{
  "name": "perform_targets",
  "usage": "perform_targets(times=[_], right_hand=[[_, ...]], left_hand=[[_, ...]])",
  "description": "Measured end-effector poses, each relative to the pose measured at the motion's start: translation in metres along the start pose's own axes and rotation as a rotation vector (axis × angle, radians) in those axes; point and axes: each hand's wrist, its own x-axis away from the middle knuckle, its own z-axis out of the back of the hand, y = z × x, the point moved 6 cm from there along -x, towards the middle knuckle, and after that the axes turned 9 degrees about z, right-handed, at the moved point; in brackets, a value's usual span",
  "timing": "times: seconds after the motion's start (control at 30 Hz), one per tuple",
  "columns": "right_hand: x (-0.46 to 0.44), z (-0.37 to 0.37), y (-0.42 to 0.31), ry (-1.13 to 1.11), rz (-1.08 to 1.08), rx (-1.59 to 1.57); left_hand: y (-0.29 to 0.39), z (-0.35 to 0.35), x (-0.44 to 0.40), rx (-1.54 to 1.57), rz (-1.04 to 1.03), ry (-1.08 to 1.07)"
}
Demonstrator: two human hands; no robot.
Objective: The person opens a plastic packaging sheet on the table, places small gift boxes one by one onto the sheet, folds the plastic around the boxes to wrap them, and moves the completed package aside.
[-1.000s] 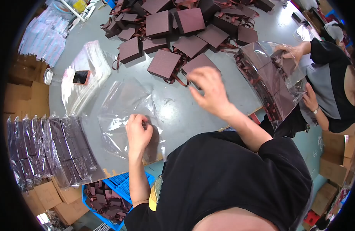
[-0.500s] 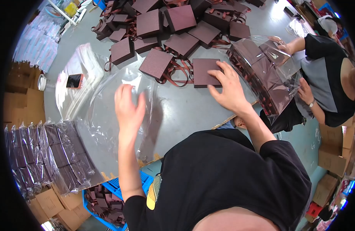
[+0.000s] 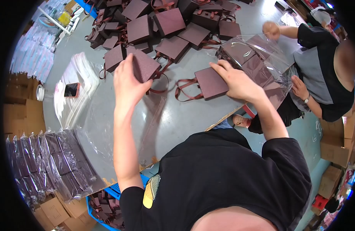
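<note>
A dark maroon gift bag with ribbon handles is held along its left and lower edges by my left hand, at the near side of a heap of similar bags. My right hand has its fingers over the top edge and its thumb at the right side of another maroon gift bag. That bag's ribbon handles point left over the grey table. A clear plastic bag lies flat on the table, below and left of my left hand.
A phone lies on a stack of clear plastic bags. Wrapped packs stand at the table's left edge. At right, a co-worker handles a plastic-wrapped pack. Below sits a blue crate.
My left hand has moved up from the clear plastic onto a gift bag. The bag at my right hand has turned and shifted slightly toward me. The co-worker's upper hand has moved up and left.
</note>
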Motion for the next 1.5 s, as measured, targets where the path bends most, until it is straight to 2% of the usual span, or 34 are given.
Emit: perform_targets(times=[0.03,0.13,0.23,0.27,0.3,0.33,0.37,0.43,0.5,0.57,0.67,0.77,0.9,1.03,1.07,1.17,1.2,1.3,1.33,1.4,1.5], right_hand=[[0.004,0.008,-0.001,0.043,0.068,0.004],[0.012,0.054,-0.006,0.192,0.058,0.064],[0.014,0.106,-0.026,0.316,0.166,0.033],[0.012,0.118,-0.035,0.32,0.262,-0.034],[0.01,0.125,-0.043,0.217,0.242,-0.183],[0.006,0.125,-0.051,0.184,0.365,-0.279],[0.002,0.126,-0.058,0.149,0.486,-0.376],[-0.012,0.114,-0.076,-0.027,0.57,-0.496],[-0.027,0.092,-0.087,-0.131,0.693,-0.405],[-0.039,0.072,-0.092,-0.24,0.655,-0.29],[-0.066,0.029,-0.077,-0.31,0.652,-0.1],[-0.081,-0.008,-0.061,-0.259,0.725,0.09],[-0.077,0.0,-0.076,-0.2,0.914,0.021],[-0.093,-0.016,-0.061,-0.331,0.814,-0.174],[-0.092,-0.016,-0.06,-0.283,0.821,-0.118],[-0.088,-0.012,-0.058,-0.205,0.871,-0.033],[-0.086,-0.012,-0.053,-0.162,0.895,-0.028],[-0.08,-0.019,-0.043,-0.222,0.764,-0.268],[-0.079,-0.019,-0.044,-0.226,0.756,-0.276],[-0.076,-0.019,-0.042,-0.22,0.724,-0.262],[-0.07,-0.015,-0.041,-0.225,0.704,-0.238]], left_hand=[[0.003,0.017,0.008,0.012,-0.007,0.029],[0.002,0.038,0.035,-0.038,-0.012,-0.077],[0.017,0.011,0.059,0.127,-0.048,-0.442],[0.024,-0.005,0.066,0.194,-0.109,-0.452],[0.032,-0.023,0.07,0.261,-0.171,-0.462],[0.038,-0.038,0.071,0.35,-0.138,-0.538],[0.04,-0.046,0.076,0.368,-0.151,-0.48],[0.026,-0.077,0.077,0.454,-0.138,-0.514],[0.028,-0.078,0.074,0.551,-0.198,-0.469],[0.026,-0.065,0.075,0.701,-0.153,-0.362],[0.004,-0.078,0.083,0.548,-0.039,-0.369],[-0.004,-0.084,0.086,0.677,0.201,-0.443],[-0.006,-0.081,0.084,0.778,0.176,-0.463],[-0.003,-0.091,0.065,0.778,0.184,-0.489],[-0.002,-0.095,0.059,0.819,0.201,-0.49],[0.004,-0.1,0.043,0.756,0.065,-0.484],[0.0,-0.105,0.041,0.852,0.11,-0.535],[-0.018,-0.105,0.036,0.784,0.161,-0.434],[-0.016,-0.081,0.037,0.59,0.101,-0.319],[-0.036,-0.048,0.052,0.503,0.072,-0.127],[-0.074,0.001,0.096,0.28,0.181,-0.106]])
